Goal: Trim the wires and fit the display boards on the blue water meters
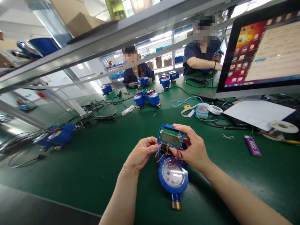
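A blue water meter (173, 175) with a round clear-covered dial and a brass pipe end lies on the green table before me. Above its dial, a display module (170, 137) with a small LCD and green circuit board is tilted up towards me. Red, yellow and other thin wires (174, 156) run between module and meter. My right hand (193, 147) grips the module's right side, fingers over the top edge and thumb below. At the lower left corner, my left hand (145, 152) has its fingertips pinched by the wires; whether they hold a wire or the module's edge, I cannot tell.
More blue water meters stand mid-table (153, 98) and at left (56, 136), among black cables (103, 118). A monitor (260, 53), white paper (257, 112), a purple packet (252, 146) and a wire spool (283, 126) are at right. Two people work opposite, beneath a metal shelf (117, 34).
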Available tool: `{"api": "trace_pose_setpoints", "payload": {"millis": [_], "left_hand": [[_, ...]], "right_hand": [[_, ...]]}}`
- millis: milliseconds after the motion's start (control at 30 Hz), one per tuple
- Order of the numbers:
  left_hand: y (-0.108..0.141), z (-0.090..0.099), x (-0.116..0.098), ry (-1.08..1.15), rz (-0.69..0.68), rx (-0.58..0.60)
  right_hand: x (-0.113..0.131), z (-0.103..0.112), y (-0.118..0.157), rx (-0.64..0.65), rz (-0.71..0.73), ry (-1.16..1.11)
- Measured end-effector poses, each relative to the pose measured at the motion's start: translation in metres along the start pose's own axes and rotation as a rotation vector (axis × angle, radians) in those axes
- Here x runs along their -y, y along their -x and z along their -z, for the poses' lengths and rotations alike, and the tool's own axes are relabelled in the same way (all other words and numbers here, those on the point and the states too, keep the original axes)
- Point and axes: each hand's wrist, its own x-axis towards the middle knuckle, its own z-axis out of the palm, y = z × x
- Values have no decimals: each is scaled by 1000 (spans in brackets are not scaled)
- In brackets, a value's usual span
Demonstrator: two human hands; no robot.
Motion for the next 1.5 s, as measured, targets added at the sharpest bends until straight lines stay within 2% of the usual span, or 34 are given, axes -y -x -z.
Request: {"api": "trace_pose_setpoints", "payload": {"millis": [167, 400, 500, 700, 833, 1167, 1267, 1400, 1500], "left_hand": [[-1, 1, 3, -47, -4, 13], [3, -3, 11, -160, -48, 1], [7, -9, 13, -189, -83, -54], [12, -23, 8, -93, -82, -40], [10, -24, 10, -85, -72, -24], [11, -27, 19, 161, -85, -6], [11, -26, 18, 152, -92, 6], [14, -25, 19, 92, -101, -44], [17, -23, 23, -113, -119, -109]], "right_hand": [[1, -1, 1, -7, -46, -49], [-8, -5, 3, 19, -336, -408], [-12, -5, 1, 18, -388, -502], [-15, -3, -2, -16, -411, -516], [-13, -3, -2, -18, -429, -505], [-11, 4, -6, -37, -395, -478], [-11, 4, -6, -27, -383, -489], [-9, 2, -4, -4, -379, -487], [-6, 1, -2, 39, -398, -524]]}}
